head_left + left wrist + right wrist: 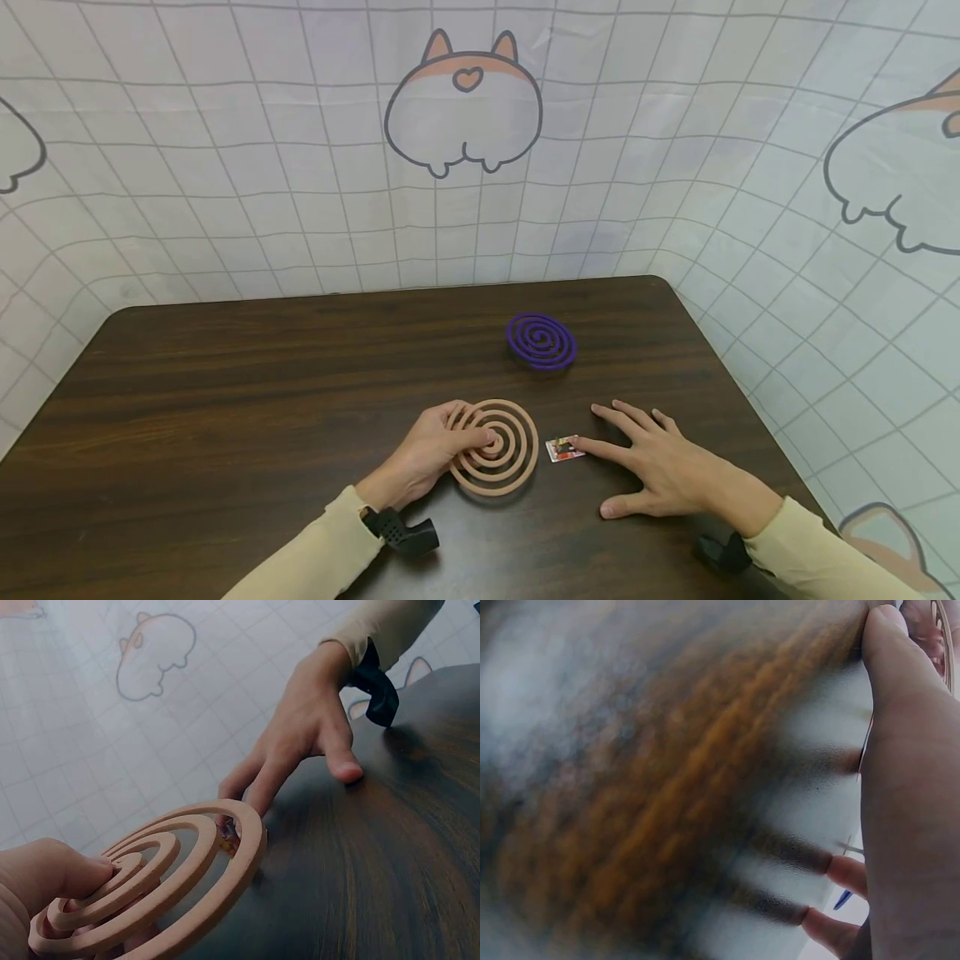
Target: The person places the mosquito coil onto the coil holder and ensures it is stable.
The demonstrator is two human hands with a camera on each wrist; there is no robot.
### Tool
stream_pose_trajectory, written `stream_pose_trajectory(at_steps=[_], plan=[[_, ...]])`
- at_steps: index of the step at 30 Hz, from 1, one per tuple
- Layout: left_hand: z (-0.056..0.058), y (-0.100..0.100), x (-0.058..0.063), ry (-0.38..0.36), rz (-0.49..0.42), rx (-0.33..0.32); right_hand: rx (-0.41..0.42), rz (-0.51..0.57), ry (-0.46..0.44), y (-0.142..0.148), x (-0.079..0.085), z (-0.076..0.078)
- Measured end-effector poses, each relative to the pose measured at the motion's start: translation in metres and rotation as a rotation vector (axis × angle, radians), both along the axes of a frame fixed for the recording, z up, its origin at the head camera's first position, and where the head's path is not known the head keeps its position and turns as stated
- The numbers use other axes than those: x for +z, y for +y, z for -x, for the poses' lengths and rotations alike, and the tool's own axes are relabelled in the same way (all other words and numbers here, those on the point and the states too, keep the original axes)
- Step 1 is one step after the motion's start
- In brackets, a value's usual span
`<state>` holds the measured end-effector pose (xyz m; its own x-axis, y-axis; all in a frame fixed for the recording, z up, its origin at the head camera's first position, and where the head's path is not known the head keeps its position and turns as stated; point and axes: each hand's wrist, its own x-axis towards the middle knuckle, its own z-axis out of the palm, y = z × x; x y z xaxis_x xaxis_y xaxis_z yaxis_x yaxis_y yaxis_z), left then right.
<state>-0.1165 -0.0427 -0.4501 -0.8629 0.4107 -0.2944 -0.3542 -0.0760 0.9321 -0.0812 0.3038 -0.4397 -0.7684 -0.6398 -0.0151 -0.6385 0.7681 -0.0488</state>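
Note:
A tan mosquito coil (492,492) is held by my left hand (431,454), with the thumb on its centre and the fingers behind it. The left wrist view shows the coil (253,851) tilted and lifted off the tabletop. My right hand (667,471) spreads over the table to the right, its index fingertip touching a small red-and-white card (558,450). Something small and dark shows on that card, too small to make out. Farther back lies a purple mosquito coil (538,337). In the right wrist view, my right thumb (907,712) covers much of the right side.
Both hands are over a dark wood-grain table (262,375). A white grid-patterned cloth (300,167) with cartoon animals surrounds its back and sides. Each wrist wears a black strap device (405,533).

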Motion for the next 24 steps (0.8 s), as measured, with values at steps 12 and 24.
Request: stream_pose_trajectory(at_steps=[12, 24], plan=[[-0.002, 0.008, -0.002, -0.013, -0.016, 0.000, 0.001, 0.005, 0.008, 0.000, -0.001, 0.000], [-0.003, 0.017, -0.002, 0.009, -0.001, 0.002, -0.005, -0.005, -0.011, 0.000, -0.002, 0.002]])
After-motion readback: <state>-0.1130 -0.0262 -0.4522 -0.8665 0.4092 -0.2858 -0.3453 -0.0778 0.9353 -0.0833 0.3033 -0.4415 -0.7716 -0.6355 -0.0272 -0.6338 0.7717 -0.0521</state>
